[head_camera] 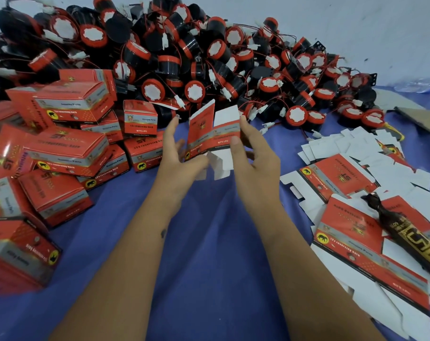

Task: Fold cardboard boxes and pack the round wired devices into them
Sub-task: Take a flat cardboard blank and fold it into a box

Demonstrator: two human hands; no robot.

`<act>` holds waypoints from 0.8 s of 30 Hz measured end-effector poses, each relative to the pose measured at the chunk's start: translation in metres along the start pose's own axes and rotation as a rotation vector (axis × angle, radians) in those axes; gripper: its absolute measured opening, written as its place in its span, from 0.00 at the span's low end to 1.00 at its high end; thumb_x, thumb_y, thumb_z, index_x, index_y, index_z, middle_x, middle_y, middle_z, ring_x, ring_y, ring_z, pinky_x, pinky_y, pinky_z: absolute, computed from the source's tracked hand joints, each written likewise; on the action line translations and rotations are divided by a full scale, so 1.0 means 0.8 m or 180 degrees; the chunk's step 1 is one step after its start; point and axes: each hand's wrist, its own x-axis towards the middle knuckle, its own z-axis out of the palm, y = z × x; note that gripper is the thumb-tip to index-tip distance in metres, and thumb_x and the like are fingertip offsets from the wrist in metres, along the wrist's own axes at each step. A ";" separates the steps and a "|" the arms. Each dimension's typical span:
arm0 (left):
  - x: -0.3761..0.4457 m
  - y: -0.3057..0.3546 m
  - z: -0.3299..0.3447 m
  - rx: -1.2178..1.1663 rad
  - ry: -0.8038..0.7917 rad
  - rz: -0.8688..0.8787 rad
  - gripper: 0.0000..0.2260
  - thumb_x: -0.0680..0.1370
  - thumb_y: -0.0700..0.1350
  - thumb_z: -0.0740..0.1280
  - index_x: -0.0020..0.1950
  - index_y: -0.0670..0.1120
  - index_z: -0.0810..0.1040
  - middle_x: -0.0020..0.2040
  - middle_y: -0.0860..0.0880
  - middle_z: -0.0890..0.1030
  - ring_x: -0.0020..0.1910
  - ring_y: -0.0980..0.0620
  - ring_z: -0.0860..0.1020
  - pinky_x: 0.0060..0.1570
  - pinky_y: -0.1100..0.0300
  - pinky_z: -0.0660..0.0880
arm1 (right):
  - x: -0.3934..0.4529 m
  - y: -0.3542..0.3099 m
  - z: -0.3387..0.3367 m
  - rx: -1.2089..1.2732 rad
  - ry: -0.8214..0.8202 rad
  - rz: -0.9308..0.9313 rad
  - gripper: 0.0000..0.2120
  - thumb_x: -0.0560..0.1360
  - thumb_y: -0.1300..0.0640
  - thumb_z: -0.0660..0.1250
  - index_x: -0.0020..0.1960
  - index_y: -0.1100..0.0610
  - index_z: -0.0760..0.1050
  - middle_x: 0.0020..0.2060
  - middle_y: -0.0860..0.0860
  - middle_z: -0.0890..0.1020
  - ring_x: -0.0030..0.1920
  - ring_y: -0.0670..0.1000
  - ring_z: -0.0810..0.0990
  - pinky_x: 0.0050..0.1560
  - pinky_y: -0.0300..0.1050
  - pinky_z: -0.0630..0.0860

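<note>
Right hand (252,153) pinching half-opened box (214,137) upright, flaps hanging below; left hand (182,156) relaxed beside it, nearer those flaps.

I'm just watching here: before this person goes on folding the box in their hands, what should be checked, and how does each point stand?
1. Right hand grips the half-formed box: ok.
2. Left hand holds it too: cannot tell, blurred.
3. Top flaps open for loading: ok.
4. Bottom flaps tucked shut: not ok, they hang loose.
5. Round wired devices heaped just behind: ok.
6. Flat box blanks lying beside the right hand: ok.
</note>
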 end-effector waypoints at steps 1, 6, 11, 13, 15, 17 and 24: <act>0.000 0.003 0.000 -0.0101 0.0029 0.0020 0.40 0.73 0.38 0.68 0.77 0.64 0.55 0.77 0.47 0.62 0.71 0.58 0.63 0.59 0.60 0.69 | 0.001 0.004 -0.001 -0.0190 -0.0126 0.0008 0.21 0.81 0.52 0.61 0.74 0.50 0.68 0.66 0.43 0.77 0.65 0.41 0.73 0.65 0.42 0.72; -0.003 0.011 -0.002 -0.0935 -0.0224 0.0161 0.30 0.71 0.41 0.59 0.70 0.65 0.65 0.58 0.47 0.80 0.52 0.54 0.80 0.48 0.56 0.77 | -0.001 0.013 0.005 -0.0760 -0.0828 -0.0102 0.24 0.82 0.50 0.59 0.77 0.45 0.60 0.72 0.46 0.67 0.73 0.44 0.62 0.67 0.43 0.66; -0.002 0.017 -0.004 -0.1166 -0.0221 0.0002 0.17 0.81 0.43 0.62 0.68 0.60 0.74 0.56 0.54 0.84 0.53 0.53 0.83 0.46 0.53 0.81 | -0.003 0.007 0.011 -0.0892 -0.0842 -0.0619 0.26 0.77 0.48 0.65 0.74 0.46 0.67 0.61 0.42 0.71 0.64 0.47 0.68 0.64 0.35 0.65; -0.002 0.018 -0.001 -0.1055 0.0159 -0.0021 0.17 0.80 0.39 0.66 0.64 0.59 0.76 0.56 0.52 0.83 0.52 0.53 0.83 0.47 0.53 0.81 | -0.004 0.007 0.007 -0.0676 -0.0913 -0.0699 0.27 0.74 0.46 0.69 0.72 0.45 0.68 0.62 0.38 0.73 0.66 0.43 0.70 0.63 0.29 0.63; 0.000 0.019 -0.002 -0.1296 0.0506 0.0000 0.17 0.80 0.39 0.67 0.62 0.59 0.75 0.55 0.52 0.83 0.49 0.55 0.84 0.41 0.57 0.81 | -0.005 0.008 0.006 -0.0669 -0.0924 -0.0807 0.34 0.70 0.45 0.74 0.72 0.49 0.67 0.68 0.41 0.72 0.70 0.43 0.67 0.67 0.31 0.62; 0.002 0.022 -0.004 -0.1626 0.0669 0.0015 0.15 0.81 0.43 0.66 0.64 0.58 0.74 0.54 0.53 0.83 0.48 0.56 0.84 0.39 0.58 0.81 | -0.005 0.010 0.006 -0.0876 -0.0821 -0.0960 0.41 0.67 0.46 0.78 0.74 0.56 0.65 0.73 0.49 0.67 0.73 0.48 0.63 0.73 0.41 0.59; -0.005 0.027 0.002 -0.1800 -0.0257 -0.0625 0.23 0.85 0.57 0.49 0.64 0.47 0.78 0.57 0.47 0.84 0.54 0.49 0.83 0.49 0.54 0.82 | 0.000 0.011 0.003 -0.1680 -0.0895 -0.1442 0.37 0.70 0.61 0.73 0.75 0.53 0.62 0.77 0.48 0.60 0.69 0.50 0.64 0.51 0.49 0.77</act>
